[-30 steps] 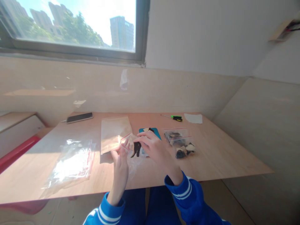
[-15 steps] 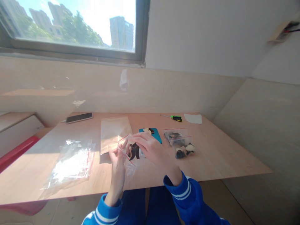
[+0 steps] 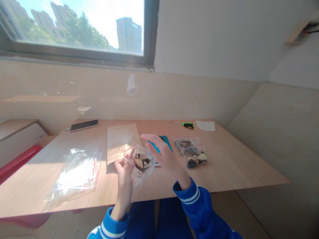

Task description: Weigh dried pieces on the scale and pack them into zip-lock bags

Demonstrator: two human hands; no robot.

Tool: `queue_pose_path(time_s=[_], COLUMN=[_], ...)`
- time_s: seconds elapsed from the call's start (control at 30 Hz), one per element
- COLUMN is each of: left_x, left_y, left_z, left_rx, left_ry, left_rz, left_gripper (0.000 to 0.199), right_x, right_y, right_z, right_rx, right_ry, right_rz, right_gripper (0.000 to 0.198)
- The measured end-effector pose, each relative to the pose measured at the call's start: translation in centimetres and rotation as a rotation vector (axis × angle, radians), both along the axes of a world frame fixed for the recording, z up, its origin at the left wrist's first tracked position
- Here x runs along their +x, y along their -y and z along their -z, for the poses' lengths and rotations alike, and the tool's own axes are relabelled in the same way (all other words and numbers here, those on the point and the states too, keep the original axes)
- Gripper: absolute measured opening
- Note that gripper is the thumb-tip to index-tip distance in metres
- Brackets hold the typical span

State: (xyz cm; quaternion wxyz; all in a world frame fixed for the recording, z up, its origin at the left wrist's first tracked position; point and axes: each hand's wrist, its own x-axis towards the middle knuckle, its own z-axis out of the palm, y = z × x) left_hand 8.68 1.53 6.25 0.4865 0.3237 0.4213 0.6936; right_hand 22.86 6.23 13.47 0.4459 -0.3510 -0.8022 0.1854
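Zip bag (image 3: 138, 162) with dark and pale pieces inside hangs above the table's (image 3: 236, 166) front edge, pinched at its mouth by the left hand (image 3: 124, 167). Right hand (image 3: 163, 154) hovers just beside it, fingers spread, grasping nothing, above a blue card (image 3: 164, 142).

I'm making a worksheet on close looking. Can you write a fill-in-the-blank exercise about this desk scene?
1. The left hand holds a small clear ____ with dark and pale pieces inside.
2. The screwdriver near the table's far edge has a ____ handle.
3. The phone lies at the table's far ____ corner.
4. The right hand is ____, fingers spread.

Missing words: bag; green; left; open
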Motion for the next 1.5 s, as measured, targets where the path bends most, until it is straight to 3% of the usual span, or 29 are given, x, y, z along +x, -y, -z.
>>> queue_pose_path(time_s=[0.1,0.2,0.3,0.43,0.57,0.77,0.83,0.93,1.1,1.2,1.37,1.5], left_x=[0.0,0.0,0.0,-0.5,-0.8,-0.2,-0.1,0.0,0.1,0.1,0.0,-0.1], left_y=[-0.1,0.1,0.3,0.2,0.0,0.1,0.1,-0.1,-0.4,-0.2,0.4,1.2], left_z=[-0.3,-0.6,-0.8,-0.5,-0.2,-0.6,-0.8,-0.9,-0.6,-0.7,-1.5,-3.4], left_rx=[-0.005,-0.008,-0.003,-0.003,-0.053,0.000,-0.007,-0.033,-0.062,-0.095,-0.133,-0.073], left_ry=[0.044,0.055,0.050,0.036,0.032,0.068,0.062,0.053,0.029,-0.008,0.032,0.047], left_rz=[-0.018,-0.008,-0.021,-0.051,-0.069,-0.033,-0.023,-0.011,-0.036,-0.037,0.023,0.202], left_gripper=[0.037,0.036,0.034,0.033,0.032,0.031,0.034,0.038,0.042,0.045,0.051,0.051], right_x=[1.5,3.0,3.9,4.3,4.8,5.3,4.8,3.4,1.7,1.8,2.5,2.3], right_y=[-3.8,-7.9,-10.4,-10.7,-9.8,-9.3,-8.5,-5.9,-1.7,-1.1,-1.5,-0.7], right_z=[2.5,5.9,8.4,9.3,9.3,8.4,6.9,3.5,-0.6,-0.6,1.0,1.4], right_rx=[-0.038,-0.164,-0.211,-0.197,-0.174,-0.163,-0.181,-0.210,-0.219,-0.262,-0.297,-0.335], right_ry=[0.031,0.225,0.286,0.263,0.229,0.082,-0.065,-0.242,-0.110,-0.082,-0.166,-0.140], right_rz=[0.245,0.383,0.435,0.430,0.404,0.432,0.386,0.199,-0.091,-0.133,-0.060,-0.057], right_gripper=[0.029,0.032,0.027,0.025,0.024,0.022,0.025,0.031,0.040,0.041,0.030,0.031])
